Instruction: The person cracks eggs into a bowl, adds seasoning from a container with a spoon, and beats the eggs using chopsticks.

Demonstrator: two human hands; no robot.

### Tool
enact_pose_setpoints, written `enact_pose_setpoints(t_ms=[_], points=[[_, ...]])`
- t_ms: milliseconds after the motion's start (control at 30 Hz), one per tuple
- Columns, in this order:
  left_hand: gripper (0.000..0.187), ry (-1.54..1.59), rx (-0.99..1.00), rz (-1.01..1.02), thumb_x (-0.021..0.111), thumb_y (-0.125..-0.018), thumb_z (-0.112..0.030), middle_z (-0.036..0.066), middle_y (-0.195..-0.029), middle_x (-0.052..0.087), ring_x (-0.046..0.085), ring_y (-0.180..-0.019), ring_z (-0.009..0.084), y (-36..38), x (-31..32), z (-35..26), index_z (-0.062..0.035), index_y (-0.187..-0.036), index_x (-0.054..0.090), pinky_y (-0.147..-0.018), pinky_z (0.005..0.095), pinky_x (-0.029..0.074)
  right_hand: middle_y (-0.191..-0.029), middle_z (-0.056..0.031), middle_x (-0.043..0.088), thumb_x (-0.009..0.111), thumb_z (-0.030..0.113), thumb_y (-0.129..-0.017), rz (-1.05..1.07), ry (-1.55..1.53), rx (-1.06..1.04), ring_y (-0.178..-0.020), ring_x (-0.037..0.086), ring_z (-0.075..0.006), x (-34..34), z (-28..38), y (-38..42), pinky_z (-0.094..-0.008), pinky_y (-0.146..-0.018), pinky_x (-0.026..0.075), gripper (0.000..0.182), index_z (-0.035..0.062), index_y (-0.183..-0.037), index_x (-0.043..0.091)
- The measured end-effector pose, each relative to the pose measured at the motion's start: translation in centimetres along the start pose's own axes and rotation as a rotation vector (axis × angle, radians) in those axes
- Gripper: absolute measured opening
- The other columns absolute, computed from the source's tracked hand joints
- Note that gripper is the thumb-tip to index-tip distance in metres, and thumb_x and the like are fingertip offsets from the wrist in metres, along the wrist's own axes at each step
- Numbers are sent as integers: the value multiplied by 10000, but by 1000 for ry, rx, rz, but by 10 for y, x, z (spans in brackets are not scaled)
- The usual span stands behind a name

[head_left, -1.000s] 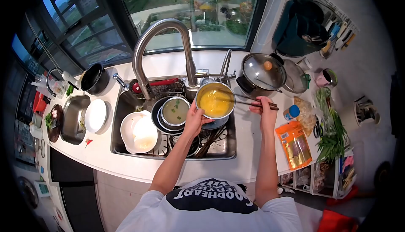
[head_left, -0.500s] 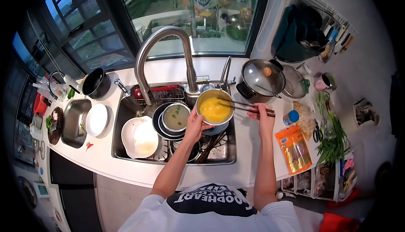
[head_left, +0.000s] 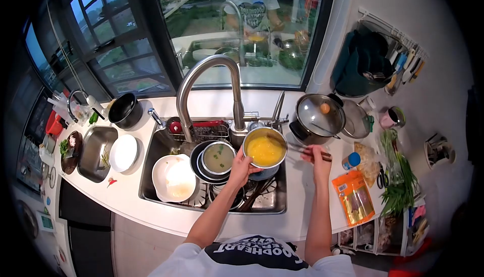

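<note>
My left hand (head_left: 241, 171) grips the rim of a metal bowl (head_left: 285, 152) above the right side of the sink. Yellow beaten egg (head_left: 265, 151) lies in the bowl. A pair of dark chopsticks (head_left: 325, 156) is held in my right hand (head_left: 316, 160), just right of the bowl; their tips are blurred near the bowl's upper right. Left of the bowl, a smaller bowl of cloudy liquid with green bits (head_left: 219, 157) sits nested in dark pans. A white pan (head_left: 174, 176) rests in the sink's left part.
The steel sink (head_left: 284, 204) has a tall curved faucet (head_left: 209, 60) behind it. A lidded pot (head_left: 320, 115) stands at the back right. An orange packet (head_left: 353, 196), a blue-capped jar (head_left: 351, 161) and green onions (head_left: 399, 191) lie at the right. A white bowl (head_left: 124, 152) is at the left.
The whole view has shifted, with everything lower and slightly right in frame. The bowl stays in my left hand, and the chopsticks in my right hand have moved and blurred.
</note>
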State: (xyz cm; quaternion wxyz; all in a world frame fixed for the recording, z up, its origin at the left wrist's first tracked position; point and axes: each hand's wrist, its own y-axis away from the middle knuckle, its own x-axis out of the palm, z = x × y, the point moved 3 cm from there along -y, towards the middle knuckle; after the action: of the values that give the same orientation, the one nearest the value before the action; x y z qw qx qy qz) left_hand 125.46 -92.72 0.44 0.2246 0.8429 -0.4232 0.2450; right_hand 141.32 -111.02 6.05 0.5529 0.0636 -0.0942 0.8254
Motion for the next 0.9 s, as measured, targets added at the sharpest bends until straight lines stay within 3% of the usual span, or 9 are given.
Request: enact_pose_setpoints(t_ms=[133,167,267,300,433,567,700,833,900], points=[[578,-16,-7,7,377,-838,48,125,-1134,558,658,-819,210,1,0,-2,-112,-1382,264,-597,301,594,-764,-143,627,485,164,-897,225,0,182,-645,643,-224,-2,-2,3,-306,-602,557,242,-51,-869,590],[573,-11,-3,7,379,-841,45,124,-1135,557,657,-818,208,0,0,-2,-111,-1381,265,-597,301,594,-767,-144,629,493,171,-893,99,-48,154,-626,643,-225,-3,1,3,-298,-573,548,246,-50,-857,594],[562,-2,12,6,382,-849,36,121,-1135,557,657,-816,203,1,-1,-1,-107,-1379,265,-596,297,593,-753,-146,627,503,195,-887,57,86,53,-601,641,-226,-1,3,1,-299,-544,541,268,-54,-843,593],[559,-1,21,10,382,-850,33,120,-1132,559,657,-815,202,-1,-1,0,-106,-1379,265,-595,294,593,-767,-147,628,504,202,-888,195,94,173,-604,641,-218,0,0,1,-294,-563,542,274,-53,-852,595],[556,3,43,18,374,-850,32,119,-1130,560,656,-815,200,0,2,-3,-104,-1379,265,-587,280,591,-780,-155,627,491,220,-904,52,-53,101,-607,635,-216,-4,3,0,-312,-580,549,287,-53,-899,581],[545,-22,29,35,369,-851,33,125,-1122,561,662,-784,207,0,3,-6,-86,-1373,267,-577,272,591,-809,-162,626,493,194,-907,258,37,228,-645,637,-216,-2,-2,2,-309,-587,551,268,-56,-916,587],[553,-11,17,11,372,-849,34,130,-1097,570,663,-758,208,3,4,-6,-85,-1378,258,-569,272,591,-798,-168,634,499,196,-906,24,-83,89,-634,647,-237,-4,4,1,-316,-588,556,280,-70,-920,586],[562,-33,12,10,368,-842,41,138,-1112,559,662,-755,206,2,3,-4,-85,-1379,257,-579,273,593,-809,-172,634,482,206,-917,284,74,214,-651,651,-233,-4,1,3,-307,-606,552,289,-67,-920,581],[570,-25,13,-1,363,-837,45,139,-1119,555,662,-754,207,2,5,-5,-86,-1380,253,-579,273,593,-800,-176,633,481,207,-918,117,4,144,-649,652,-235,-5,6,3,-308,-608,553,294,-70,-920,581]])
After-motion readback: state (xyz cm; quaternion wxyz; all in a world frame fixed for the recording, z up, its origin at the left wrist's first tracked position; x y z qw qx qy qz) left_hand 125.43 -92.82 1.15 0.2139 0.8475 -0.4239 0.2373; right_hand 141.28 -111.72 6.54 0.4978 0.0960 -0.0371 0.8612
